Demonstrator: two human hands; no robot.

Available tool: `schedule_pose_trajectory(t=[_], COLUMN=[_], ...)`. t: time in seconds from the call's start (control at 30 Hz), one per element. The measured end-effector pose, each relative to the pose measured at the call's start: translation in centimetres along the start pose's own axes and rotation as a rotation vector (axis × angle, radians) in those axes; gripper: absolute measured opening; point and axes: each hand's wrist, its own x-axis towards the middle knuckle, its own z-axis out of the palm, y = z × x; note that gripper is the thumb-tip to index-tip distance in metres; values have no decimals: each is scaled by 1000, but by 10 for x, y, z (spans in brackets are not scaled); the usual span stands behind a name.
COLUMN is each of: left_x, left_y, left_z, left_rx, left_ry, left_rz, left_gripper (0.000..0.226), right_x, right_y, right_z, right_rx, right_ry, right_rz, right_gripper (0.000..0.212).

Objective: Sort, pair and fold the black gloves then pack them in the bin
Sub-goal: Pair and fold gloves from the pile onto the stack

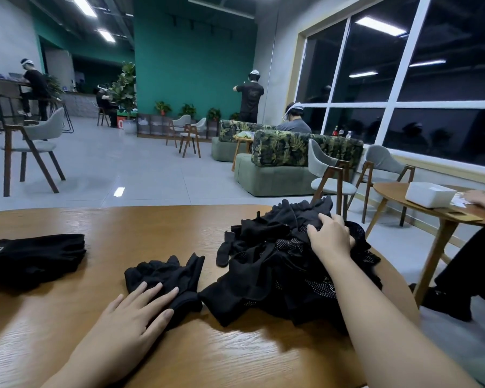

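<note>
The left hand (pixel 135 312) lies flat, its fingers (pixel 163 296) straight and slightly spread, pressing the cuff end of a black knit glove (pixel 165 273) against the desk (pixel 101 219). The glove's own fingers point away from the person, crumpled and overlapping, so whether it is one glove or a stacked pair cannot be told. The right hand (pixel 332 238) reaches into the heap of black gloves (pixel 277 264), fingers curled down into the fabric near the heap's far side; what exactly they grasp is hidden in the folds. The heap is loose and tangled, some pieces plain knit, others showing pale grip dots. It sits at the desk's right edge, with parts hanging close to the rim. A flatter folded stack of gloves (pixel 34 257) lies at the far left, cut off by the frame edge, bearing small white lettering too blurred to read. Bare wood-grain surface stretches between the stack and the pressed glove, and in front of the left hand. The desk's far edge curves. On a neighbouring round table stands a white bin (pixel 429 195).
</note>
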Motion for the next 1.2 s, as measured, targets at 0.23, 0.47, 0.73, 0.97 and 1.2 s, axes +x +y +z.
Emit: schedule_pose_trajectory(t=[0.23, 0.47, 0.73, 0.97, 1.2], left_x=[1, -1, 5, 3, 1], left_y=[-2, 0, -10, -5, -8], left_z=[2, 0, 8, 2, 5], left_rx=[-9, -15, -70, -51, -151], left_ry=[12, 14, 69, 48, 316], left_rz=[-3, 6, 26, 40, 126], left_gripper=[96, 82, 82, 89, 67], right_x=[-8, -10, -14, -26, -73], right_y=[2, -12, -19, -49, -90], right_z=[-3, -4, -6, -23, -8], right_rx=[270, 351, 299, 528, 610], right_ry=[289, 36, 170, 373, 334], right_rz=[-340, -161, -145, -396, -669], right_gripper=[42, 29, 8, 17, 18])
